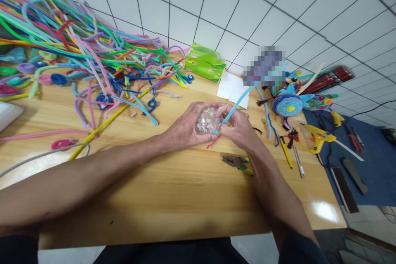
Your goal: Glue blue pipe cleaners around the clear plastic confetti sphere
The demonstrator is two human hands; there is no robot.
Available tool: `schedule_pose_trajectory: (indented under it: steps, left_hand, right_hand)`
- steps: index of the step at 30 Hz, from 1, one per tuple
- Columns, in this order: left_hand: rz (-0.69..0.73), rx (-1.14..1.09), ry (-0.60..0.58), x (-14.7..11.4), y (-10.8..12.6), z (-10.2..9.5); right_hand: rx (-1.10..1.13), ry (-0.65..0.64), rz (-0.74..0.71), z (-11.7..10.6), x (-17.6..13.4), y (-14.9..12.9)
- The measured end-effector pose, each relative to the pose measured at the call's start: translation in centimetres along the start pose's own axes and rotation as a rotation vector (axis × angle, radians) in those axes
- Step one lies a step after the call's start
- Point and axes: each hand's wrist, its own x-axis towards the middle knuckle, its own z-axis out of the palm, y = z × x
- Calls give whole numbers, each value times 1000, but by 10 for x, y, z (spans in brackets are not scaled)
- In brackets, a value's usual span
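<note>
Both of my hands meet over the middle of the wooden table. My left hand is wrapped round the left side of a clear ball with coloured flecks. My right hand pinches a light blue pipe cleaner against the ball's right side, and the pipe cleaner's long free end sticks up and to the right. A short pink pipe cleaner shows just below the ball. How the blue pipe cleaner meets the ball is hidden by my fingers.
Many loose pipe cleaners heap at the left. Behind stand a green packet and white paper. To the right lie pliers, a yellow pen-like tool, a yellow glue gun and a blue round pipe-cleaner craft.
</note>
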Motion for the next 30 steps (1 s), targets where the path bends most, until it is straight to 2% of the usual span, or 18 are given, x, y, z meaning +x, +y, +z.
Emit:
schedule_pose_trajectory:
  steps: [5,11,13,17,21,23,24,25,27,28,30]
  left_hand:
    - [-2,4,1,1,0,1]
    - [-8,26,-21,1,-1,1]
    - [-23,44,-24,-1,-2,0]
    - [-83,83,-5,-3,-4,-1]
    - [-116,97,-28,-2,-5,-3]
    - [-102,100,-33,-3,-5,-3]
    - [-87,106,-32,-3,-5,-3]
    - [-71,114,-28,-3,-6,-3]
    - [-45,133,-17,-4,-6,-3]
    - [-40,139,-14,-4,-6,-3]
    - [-42,141,-18,-4,-5,-3]
  right_hand:
    - [15,22,7,2,0,1]
    - [233,-37,71,-3,1,-7]
    - [278,-15,73,-10,-4,-12]
    - [203,36,14,-33,-39,-21]
    - [-34,-35,-10,-55,-101,-10]
    - [-143,85,42,-69,-128,12]
    - [-219,195,100,-80,-139,26]
    - [-283,343,175,-93,-147,43]
    - [-379,777,332,-126,-157,76]
    - [-415,919,378,-146,-160,91]
    - [-473,1089,440,-185,-160,114]
